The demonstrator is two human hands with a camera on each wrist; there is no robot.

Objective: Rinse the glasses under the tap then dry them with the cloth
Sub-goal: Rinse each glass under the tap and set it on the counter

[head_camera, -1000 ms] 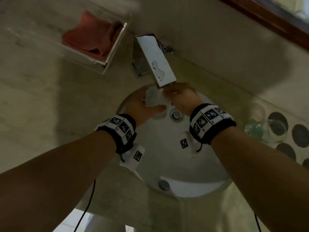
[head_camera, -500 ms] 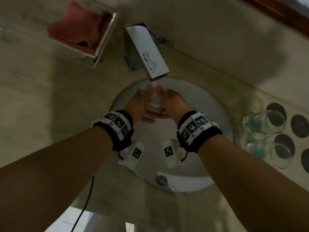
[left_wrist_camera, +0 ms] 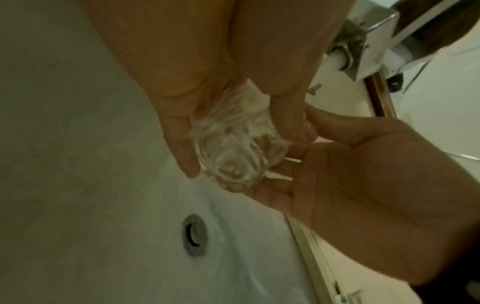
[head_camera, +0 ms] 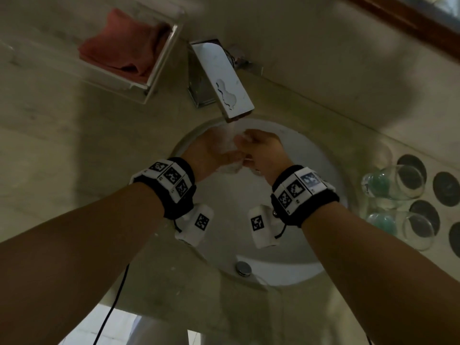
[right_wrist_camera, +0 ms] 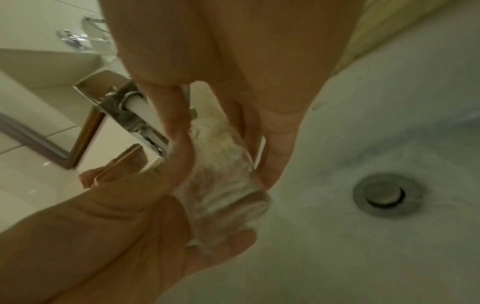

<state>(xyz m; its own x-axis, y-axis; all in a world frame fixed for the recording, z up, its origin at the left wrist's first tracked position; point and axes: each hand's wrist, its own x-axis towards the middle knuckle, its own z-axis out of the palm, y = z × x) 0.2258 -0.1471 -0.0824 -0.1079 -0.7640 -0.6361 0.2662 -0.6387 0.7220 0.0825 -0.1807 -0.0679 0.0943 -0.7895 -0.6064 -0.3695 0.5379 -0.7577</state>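
Note:
A clear glass point(head_camera: 230, 155) is under the water that runs from the square chrome tap point(head_camera: 224, 83), over the white basin point(head_camera: 311, 257). My left hand point(head_camera: 211, 150) curls round the glass from the left. My right hand point(head_camera: 263, 150) pinches it from the right. In the left wrist view the wet glass point(left_wrist_camera: 231, 148) lies between my fingers, with the right hand point(left_wrist_camera: 363, 174) cupped beside it. The right wrist view shows my thumb and a finger on the glass point(right_wrist_camera: 223, 185). A red cloth point(head_camera: 122, 51) lies folded in a clear tray at the back left.
Two more clear glasses point(head_camera: 393, 180) point(head_camera: 400, 227) lie on their sides on the counter right of the basin, beside dark round spots. The drain point(right_wrist_camera: 387, 195) sits in the basin floor and an overflow cap point(head_camera: 243, 268) on its near wall. A wall rises behind the tap.
A second ago both hands were up against the spout's mouth. They have come a little lower into the basin with the glass between them, and water streams over it.

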